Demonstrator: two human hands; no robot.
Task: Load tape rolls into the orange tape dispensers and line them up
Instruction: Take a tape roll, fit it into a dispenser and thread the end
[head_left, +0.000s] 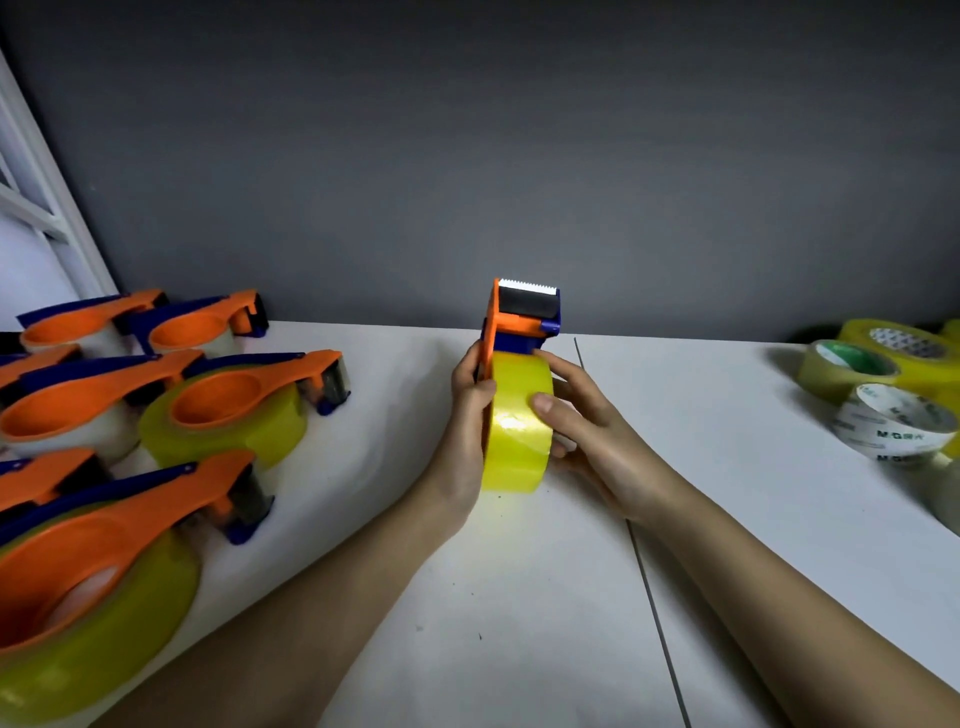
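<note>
An orange and blue tape dispenser (524, 317) stands on edge at the table's middle, its toothed blade pointing up and away. A yellow tape roll (517, 431) sits against its near side. My left hand (467, 410) grips the dispenser's orange plate from the left, thumb on the roll's edge. My right hand (576, 415) holds the roll from the right, thumb pressed on its yellow face. Several loaded orange dispensers (228, 395) lie in rows at the left.
Loose tape rolls (893, 415), yellowish and clear, are piled at the right edge of the white table (519, 597). A seam runs down the tabletop just right of my hands. A grey wall stands behind.
</note>
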